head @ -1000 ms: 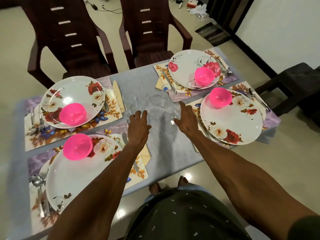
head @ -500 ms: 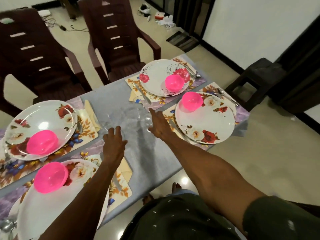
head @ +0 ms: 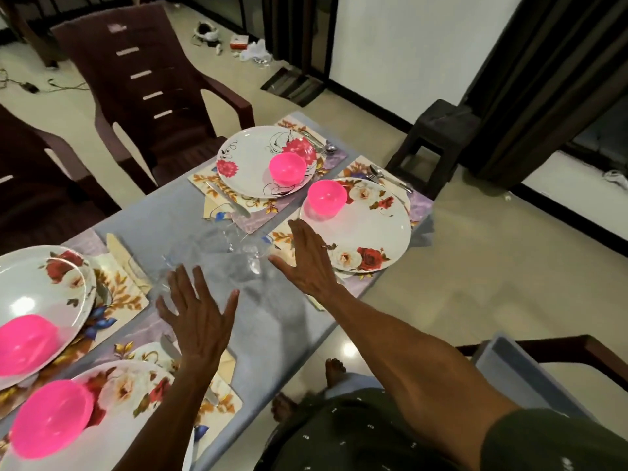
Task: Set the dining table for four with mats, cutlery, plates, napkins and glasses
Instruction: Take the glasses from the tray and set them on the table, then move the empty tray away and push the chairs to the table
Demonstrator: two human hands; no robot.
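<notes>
Glasses (head: 217,248) clear, clustered mid-table

place: a home, in the room where people eat
table: a grey dining table (head: 272,321) set for four, with flowery plates (head: 360,229), pink bowls (head: 287,168), flowery mats (head: 119,294), and spoons and forks (head: 384,176)
chairs: big dark brown plastic chairs (head: 153,83) pushed up to the far side of the table
floor: shiny cream tiles (head: 475,283), like in a house
stool: a small dark stool (head: 438,144) near the wall
curtain: a long dark curtain (head: 543,79) hanging at the right
mess: wires (head: 34,86) and small bits (head: 251,51) lying on the floor far back
person: bare feet (head: 334,368) on the tiles under the table edge
</notes>
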